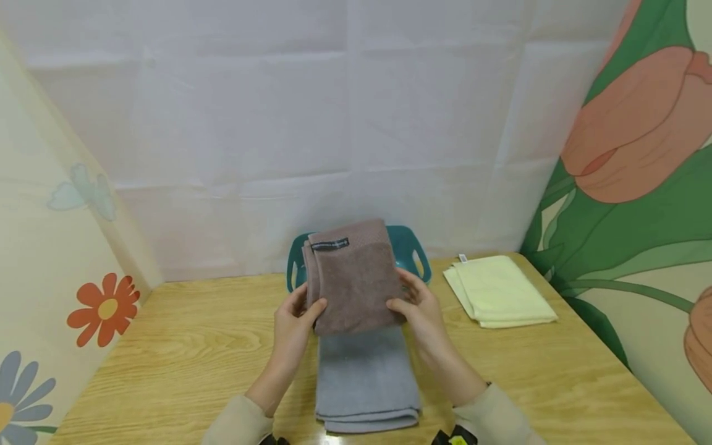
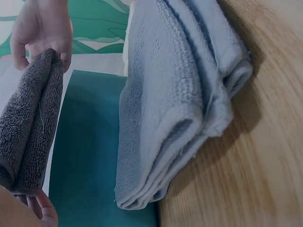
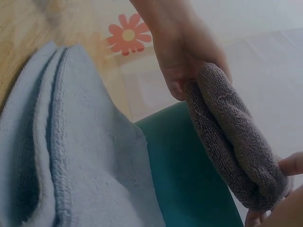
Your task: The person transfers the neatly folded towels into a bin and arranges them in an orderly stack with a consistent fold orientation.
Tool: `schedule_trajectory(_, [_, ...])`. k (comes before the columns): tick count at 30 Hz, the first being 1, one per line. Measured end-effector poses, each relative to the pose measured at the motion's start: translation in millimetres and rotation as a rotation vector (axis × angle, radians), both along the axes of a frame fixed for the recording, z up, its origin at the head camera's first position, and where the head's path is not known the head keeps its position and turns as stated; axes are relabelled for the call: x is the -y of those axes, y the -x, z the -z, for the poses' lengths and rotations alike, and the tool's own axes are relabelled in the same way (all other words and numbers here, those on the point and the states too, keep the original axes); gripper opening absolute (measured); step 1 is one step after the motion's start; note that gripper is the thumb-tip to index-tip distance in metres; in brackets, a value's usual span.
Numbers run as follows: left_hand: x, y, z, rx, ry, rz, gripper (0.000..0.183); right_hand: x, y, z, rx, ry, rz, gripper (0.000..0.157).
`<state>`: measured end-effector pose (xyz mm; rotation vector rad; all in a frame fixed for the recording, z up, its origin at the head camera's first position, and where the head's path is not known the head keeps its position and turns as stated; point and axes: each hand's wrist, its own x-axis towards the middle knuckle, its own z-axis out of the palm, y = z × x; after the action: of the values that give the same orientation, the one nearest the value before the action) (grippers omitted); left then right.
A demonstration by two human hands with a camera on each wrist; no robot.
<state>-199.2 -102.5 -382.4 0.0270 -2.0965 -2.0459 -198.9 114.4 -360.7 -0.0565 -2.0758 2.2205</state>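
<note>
A folded brown towel [image 1: 358, 278] with a dark label near its upper left corner is held up between both hands. My left hand [image 1: 293, 318] pinches its lower left edge, thumb in front and fingers behind. On the opposite edge my right hand [image 1: 424, 312] grips it the same way. Below the brown towel, a folded blue-grey towel [image 1: 367, 383] lies on the table; the left wrist view shows its layered folds [image 2: 165, 94]. Behind the held towel stands a teal basket [image 1: 408, 244], largely covered by it.
To the right, a folded pale yellow towel [image 1: 503, 290] with a small white tag lies on the wooden table [image 1: 206, 346]. A white sheet [image 1: 250, 123] hangs behind the table. Flower-patterned panels [image 1: 628, 235] border both sides.
</note>
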Motion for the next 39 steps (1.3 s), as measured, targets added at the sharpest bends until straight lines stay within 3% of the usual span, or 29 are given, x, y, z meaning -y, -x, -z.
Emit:
schedule_trajectory(15, [2, 9.8, -6.6, -0.021, 0.052, -0.005, 0.046, -1, 10.3, -3.3, -0.008, -0.018, 0.011, 0.064])
schedule_trajectory(28, [3, 18.9, -11.7, -0.044, 0.09, 0.008, 0.044, -3, 14.4, -6.5, -0.001, -0.042, -0.034, 0.062])
schedule_trajectory(39, [1, 28.2, -16.6, -0.042, 0.11, 0.03, 0.046, -5, 23.9, -7.1, -0.046, -0.094, 0.01, 0.063])
